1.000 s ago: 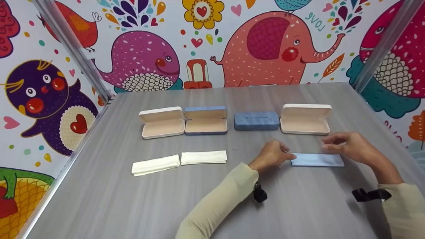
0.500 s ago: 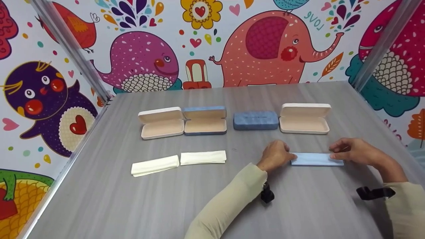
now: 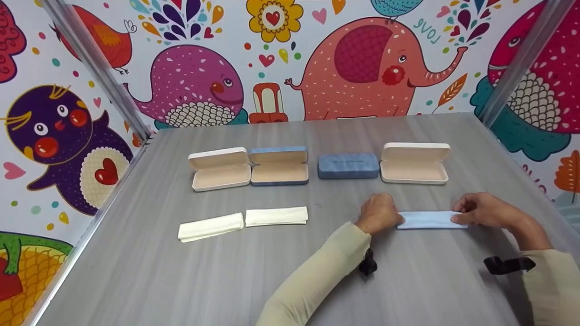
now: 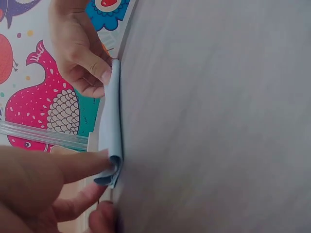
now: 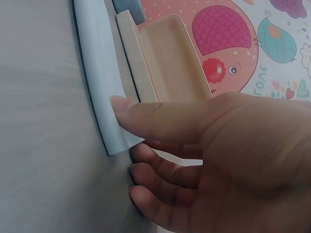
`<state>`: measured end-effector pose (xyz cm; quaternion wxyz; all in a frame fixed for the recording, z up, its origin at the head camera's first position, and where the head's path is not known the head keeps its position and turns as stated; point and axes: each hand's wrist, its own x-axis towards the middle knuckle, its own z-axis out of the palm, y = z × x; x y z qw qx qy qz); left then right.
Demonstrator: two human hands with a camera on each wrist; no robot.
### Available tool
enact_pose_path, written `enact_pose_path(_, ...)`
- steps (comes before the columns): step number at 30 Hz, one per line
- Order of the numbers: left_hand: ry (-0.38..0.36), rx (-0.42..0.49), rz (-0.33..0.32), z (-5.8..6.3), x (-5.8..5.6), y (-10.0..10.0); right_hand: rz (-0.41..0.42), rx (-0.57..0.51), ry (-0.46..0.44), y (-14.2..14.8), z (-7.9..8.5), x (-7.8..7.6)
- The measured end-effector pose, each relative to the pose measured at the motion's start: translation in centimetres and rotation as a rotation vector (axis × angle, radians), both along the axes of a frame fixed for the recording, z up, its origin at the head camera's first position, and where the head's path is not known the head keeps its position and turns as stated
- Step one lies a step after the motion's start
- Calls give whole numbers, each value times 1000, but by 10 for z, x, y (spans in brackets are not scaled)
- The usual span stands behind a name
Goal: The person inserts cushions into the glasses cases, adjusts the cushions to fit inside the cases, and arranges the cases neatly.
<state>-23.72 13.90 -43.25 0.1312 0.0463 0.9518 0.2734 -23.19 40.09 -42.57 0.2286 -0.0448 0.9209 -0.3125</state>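
Note:
A folded light-blue cloth (image 3: pixel 428 219) lies flat on the table in front of the open white glasses case (image 3: pixel 414 172). My left hand (image 3: pixel 377 213) pinches its left end, thumb on top; in the left wrist view the folded layers of the cloth (image 4: pixel 112 111) show at that end. At the opposite end, my right hand (image 3: pixel 491 213) holds the cloth between thumb and fingers. The right wrist view has the right thumb (image 5: pixel 160 119) pressing on top, with the other fingers curled behind the edge.
A closed blue glasses case (image 3: pixel 348 166) stands left of the white one. Further left are an open blue case (image 3: pixel 280 173) and another open white case (image 3: pixel 221 176). Two folded cream cloths, one angled (image 3: pixel 211 227) and one straighter (image 3: pixel 277 216), lie before them. A patterned wall (image 3: pixel 281 59) backs the table.
My right hand has come down and inward from above the blue cloth's right end and now pinches it. The left hand has shifted slightly right, staying at the left end.

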Motion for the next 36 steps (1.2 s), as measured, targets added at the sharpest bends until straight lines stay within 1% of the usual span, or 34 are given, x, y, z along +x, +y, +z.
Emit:
enact_pose_path(3,-7,6,-1,0,0,1,-8,4,0,0,0,0)
enact_pose_path(7,-14,69,1,1,0,0,-11,-12,4,1,1,1)
enact_pose_path(10,-13,145,-1,0,-2,-3,-4,-46,0,2,1,1)
enact_pose_path(12,-25,215,12,-1,-5,-5,-8,-68,-14,3,1,1)
enact_pose_path(13,-39,258,27,-1,-7,-6,-12,-75,-22,3,1,1)
enact_pose_path(15,-92,364,71,-2,-11,-8,-23,-85,-36,4,1,-1)
enact_pose_path(17,-161,482,136,-3,-15,-9,-55,-98,-50,3,1,-2)
enact_pose_path(21,-287,743,257,-4,-23,-11,-118,-152,-44,1,0,-5)
enact_pose_path(23,-322,854,298,-4,-26,-13,-156,-195,-49,-1,0,-7)
enact_pose_path(25,-349,933,333,-4,-30,-15,-194,-231,-63,-2,1,-11)
enact_pose_path(28,-364,1013,375,-4,-38,-16,-251,-267,-81,-4,3,-15)
enact_pose_path(30,-355,1057,402,-4,-42,-15,-283,-271,-80,-6,4,-18)
enact_pose_path(34,-300,1122,447,0,-50,-11,-343,-264,-70,-9,9,-26)
enact_pose_path(36,-266,1131,477,2,-53,-8,-371,-262,-57,-11,12,-30)
